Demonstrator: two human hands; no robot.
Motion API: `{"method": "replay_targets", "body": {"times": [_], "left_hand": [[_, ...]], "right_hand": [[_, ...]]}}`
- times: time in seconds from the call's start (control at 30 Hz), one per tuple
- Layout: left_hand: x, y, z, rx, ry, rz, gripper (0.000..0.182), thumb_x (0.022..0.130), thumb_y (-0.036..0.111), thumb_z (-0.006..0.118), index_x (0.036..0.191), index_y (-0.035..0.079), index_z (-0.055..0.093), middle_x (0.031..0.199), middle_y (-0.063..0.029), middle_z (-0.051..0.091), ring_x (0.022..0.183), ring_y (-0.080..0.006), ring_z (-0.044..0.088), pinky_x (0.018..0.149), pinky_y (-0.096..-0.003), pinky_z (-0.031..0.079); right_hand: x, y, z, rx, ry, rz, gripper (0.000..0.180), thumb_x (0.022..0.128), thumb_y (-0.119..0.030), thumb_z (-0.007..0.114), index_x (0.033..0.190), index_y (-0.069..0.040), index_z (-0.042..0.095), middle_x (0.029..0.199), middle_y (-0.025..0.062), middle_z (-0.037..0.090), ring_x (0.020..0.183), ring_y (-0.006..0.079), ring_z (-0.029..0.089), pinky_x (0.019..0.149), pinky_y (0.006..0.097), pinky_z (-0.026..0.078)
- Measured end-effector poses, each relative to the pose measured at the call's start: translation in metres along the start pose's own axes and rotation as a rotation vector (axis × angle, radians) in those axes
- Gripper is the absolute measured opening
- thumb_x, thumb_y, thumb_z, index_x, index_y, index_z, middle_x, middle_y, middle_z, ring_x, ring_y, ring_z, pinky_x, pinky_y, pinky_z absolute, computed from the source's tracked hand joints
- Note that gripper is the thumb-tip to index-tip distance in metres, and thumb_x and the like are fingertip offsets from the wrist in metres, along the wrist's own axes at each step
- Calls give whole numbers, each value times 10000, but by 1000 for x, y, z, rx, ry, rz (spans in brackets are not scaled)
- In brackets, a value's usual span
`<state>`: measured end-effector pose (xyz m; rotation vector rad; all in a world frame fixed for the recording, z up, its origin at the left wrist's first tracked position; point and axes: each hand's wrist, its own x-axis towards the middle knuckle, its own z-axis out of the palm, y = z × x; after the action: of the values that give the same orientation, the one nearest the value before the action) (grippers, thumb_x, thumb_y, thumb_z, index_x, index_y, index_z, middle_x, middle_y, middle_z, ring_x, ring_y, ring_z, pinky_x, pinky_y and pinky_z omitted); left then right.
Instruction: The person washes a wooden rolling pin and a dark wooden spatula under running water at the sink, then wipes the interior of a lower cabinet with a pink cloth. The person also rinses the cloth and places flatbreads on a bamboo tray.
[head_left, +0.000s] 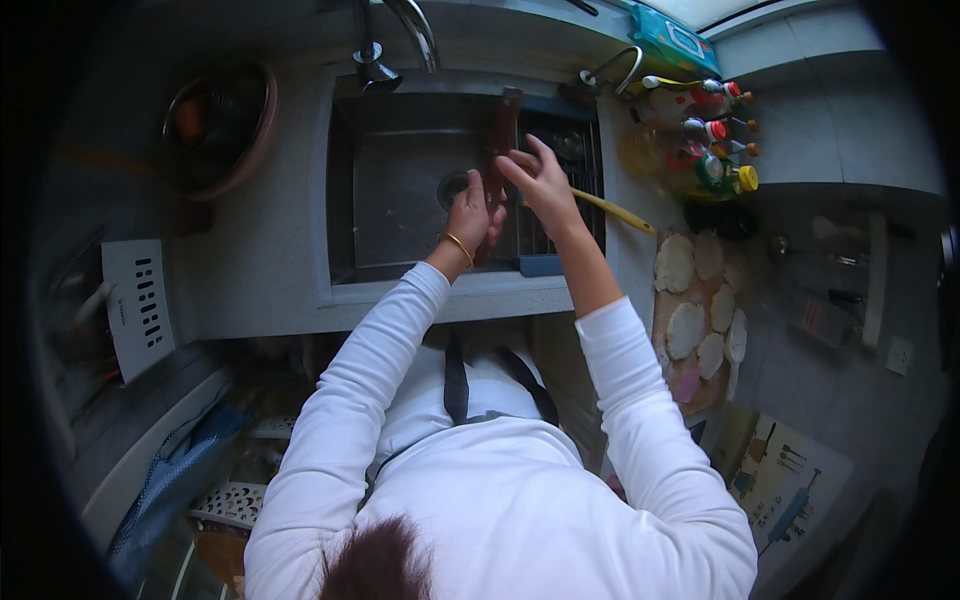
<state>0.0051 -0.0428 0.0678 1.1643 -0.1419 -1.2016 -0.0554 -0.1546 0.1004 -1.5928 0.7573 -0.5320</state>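
Note:
Over the sink (405, 187), a long reddish-brown wooden bar (504, 124), blurred, is held lengthwise, pointing away from me. My left hand (471, 217) is closed around its nearer part, thumb on the left and fingertips showing on the right. A gold bangle (460, 250) circles that wrist. My right hand (541, 184) is at the bar's right side with thumb and fingers spread; whether the thumb touches it is unclear. A yellow handle (615, 210) runs out from under my right wrist across the sink's right rim.
A drying rack (541, 265) fills the sink's right side. Taps (375, 71) rise behind. Bottles (709, 176) crowd the right corner, near a board (694, 375) of flat dough rounds (684, 330). A pink-rimmed basin (259, 142) and a white slotted holder (139, 307) stand left.

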Motion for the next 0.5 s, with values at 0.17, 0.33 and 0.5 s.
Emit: {"method": "replay_targets", "body": {"times": [0.17,0.33,0.5], "left_hand": [[-9,-13,18,196,42,141,535,979,494,256,804,67,527,580,-31,513,447,-109,468,419,-236,392],[-19,3,5,281,12,110,548,975,495,240,757,68,506,492,6,436,373,-101,386,354,-245,307],[-41,32,-6,-437,-597,-571,497,989,419,172,686,115,423,456,67,331,339,-53,276,305,-192,234]], "right_hand": [[36,-21,11,373,185,298,263,847,-173,661,1035,-17,563,739,52,600,599,117,598,616,261,523],[31,-36,9,681,84,202,241,899,-223,583,719,-123,459,566,-16,436,457,82,447,484,250,450],[7,-41,-5,1081,-561,254,325,922,-276,525,650,-161,388,506,-45,355,431,87,384,468,244,397]]}}
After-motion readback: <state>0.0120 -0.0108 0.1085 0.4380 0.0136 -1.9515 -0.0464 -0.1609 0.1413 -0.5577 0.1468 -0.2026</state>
